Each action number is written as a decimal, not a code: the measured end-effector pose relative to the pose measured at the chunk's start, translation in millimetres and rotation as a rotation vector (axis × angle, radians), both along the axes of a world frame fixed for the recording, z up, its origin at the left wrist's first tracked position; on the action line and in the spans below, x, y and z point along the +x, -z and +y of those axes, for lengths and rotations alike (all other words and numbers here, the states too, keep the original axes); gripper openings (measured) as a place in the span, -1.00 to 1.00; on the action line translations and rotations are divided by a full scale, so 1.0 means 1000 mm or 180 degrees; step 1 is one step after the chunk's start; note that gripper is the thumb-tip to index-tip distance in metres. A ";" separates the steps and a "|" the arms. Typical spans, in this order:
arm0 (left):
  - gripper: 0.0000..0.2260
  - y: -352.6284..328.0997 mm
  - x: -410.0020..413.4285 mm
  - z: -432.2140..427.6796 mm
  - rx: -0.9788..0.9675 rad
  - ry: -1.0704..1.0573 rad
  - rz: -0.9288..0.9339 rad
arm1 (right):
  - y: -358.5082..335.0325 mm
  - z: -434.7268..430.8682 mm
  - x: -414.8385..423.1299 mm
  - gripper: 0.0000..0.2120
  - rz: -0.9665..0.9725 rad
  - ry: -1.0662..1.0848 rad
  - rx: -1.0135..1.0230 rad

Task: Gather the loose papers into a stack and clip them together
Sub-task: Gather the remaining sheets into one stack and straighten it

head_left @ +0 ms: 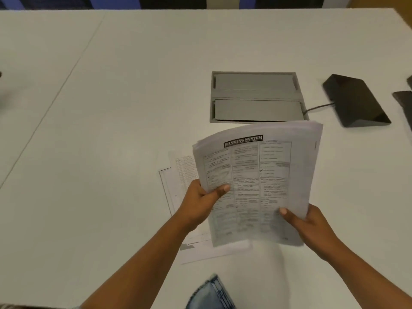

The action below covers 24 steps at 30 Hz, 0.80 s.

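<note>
2 hands (pixel 198 204) (pixel 312 226), 1 paper stack (pixel 256 175), approx. 3 loose sheets (pixel 174 186), 1 hatch (pixel 254 97).

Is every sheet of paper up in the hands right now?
No, the left hand and right hand hold a stack, but a few loose sheets lie on the table beneath it.

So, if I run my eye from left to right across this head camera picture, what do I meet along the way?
left hand, gripping the papers → stack of papers, held up off the table → right hand, gripping its other side → black wedge-shaped device
</note>
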State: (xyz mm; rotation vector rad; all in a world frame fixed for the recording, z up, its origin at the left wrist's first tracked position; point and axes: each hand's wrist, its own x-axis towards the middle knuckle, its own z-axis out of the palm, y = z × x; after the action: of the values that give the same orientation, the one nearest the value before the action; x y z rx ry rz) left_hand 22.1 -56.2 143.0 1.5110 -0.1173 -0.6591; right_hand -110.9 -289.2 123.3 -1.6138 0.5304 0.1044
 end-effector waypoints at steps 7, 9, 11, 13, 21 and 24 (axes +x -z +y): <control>-0.74 0.030 -0.005 0.005 0.0364 -0.0588 0.0164 | 0.013 0.003 -0.034 -0.74 0.0405 0.0606 -0.0205; -0.63 0.055 -0.008 0.010 0.1267 -0.0949 0.0121 | 0.015 0.002 -0.042 -0.79 0.0520 0.0839 -0.0160; -0.47 0.078 -0.014 0.017 0.2308 -0.1021 0.0037 | 0.015 0.002 -0.049 -0.79 0.0628 0.1080 -0.0134; -0.35 0.094 -0.021 0.019 0.3167 -0.0820 0.0021 | 0.012 0.002 -0.053 -0.80 0.0694 0.1261 -0.0128; -0.29 0.111 -0.027 0.014 0.3643 -0.0670 -0.0151 | 0.004 0.002 -0.060 -0.76 0.0780 0.1387 -0.0340; -0.28 0.107 -0.020 0.011 0.2914 -0.1004 0.0314 | 0.003 0.004 -0.062 -0.71 0.0736 0.1407 -0.0271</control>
State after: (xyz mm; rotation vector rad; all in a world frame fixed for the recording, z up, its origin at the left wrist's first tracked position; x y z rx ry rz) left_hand 2.1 -45.0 36.0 2.2959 0.5618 -0.5476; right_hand -172.4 -285.1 120.8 -1.5388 1.0703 -0.0645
